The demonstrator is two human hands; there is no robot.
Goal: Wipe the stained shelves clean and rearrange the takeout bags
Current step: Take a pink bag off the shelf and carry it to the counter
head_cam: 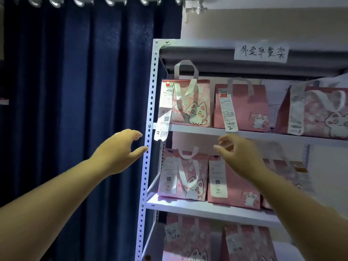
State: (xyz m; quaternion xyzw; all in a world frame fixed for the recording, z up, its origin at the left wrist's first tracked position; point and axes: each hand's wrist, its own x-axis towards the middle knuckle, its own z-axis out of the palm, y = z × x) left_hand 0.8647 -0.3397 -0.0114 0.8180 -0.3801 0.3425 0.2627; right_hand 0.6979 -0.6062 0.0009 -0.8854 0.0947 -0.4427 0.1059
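- Takeout bags (pixel 244 110), head view: pink cat-print bags stand upright in rows on a white metal rack. Three are on the upper shelf (pixel 207 129), and more are on the lower shelf (pixel 207 209) and the tier beneath it. Each carries a long receipt, and their contents are hidden.
- Left hand (pixel 118 149): my fingers are spread and loosely curved, holding nothing, with the fingertips just beside the perforated upright (pixel 148 166).
- Right hand (pixel 239 157): it is likewise spread and empty, slightly blurred, in front of the gap under the upper shelf.
- Governing relation: the leftmost upper bag (pixel 190 104) lies above and between my hands, handles up, with its receipt (pixel 163 113) hanging past the shelf edge. Neither hand touches it, and I judge both about equally near, which suits a two-handed lift.
- I see no cloth, and I cannot make out any stains.
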